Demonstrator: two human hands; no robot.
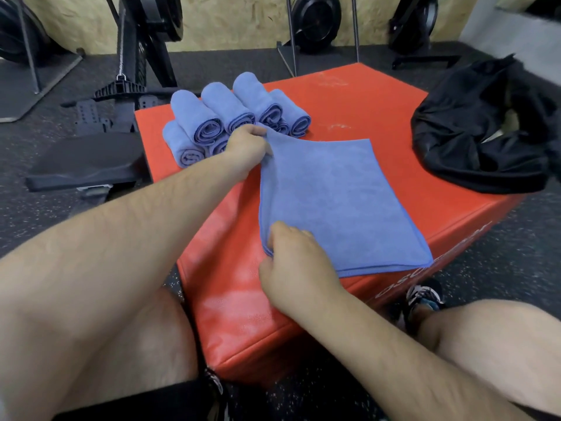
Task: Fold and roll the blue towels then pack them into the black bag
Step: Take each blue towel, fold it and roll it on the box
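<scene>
Carrier: red padded box [373, 101] on a dark speckled floor [504, 256], top face level, pale scuff marks [334, 80] towards the far edge. Far left corner: rolled blue towels [227, 112] stacked in two layers, roll ends facing the near edge; exact count unclear, some were hidden. Centre to near edge: one flat blue towel [337, 202], folded, its near hem just short of the edge. Right edge: black bag [473, 132], crumpled, well apart from both towel groups.
</scene>
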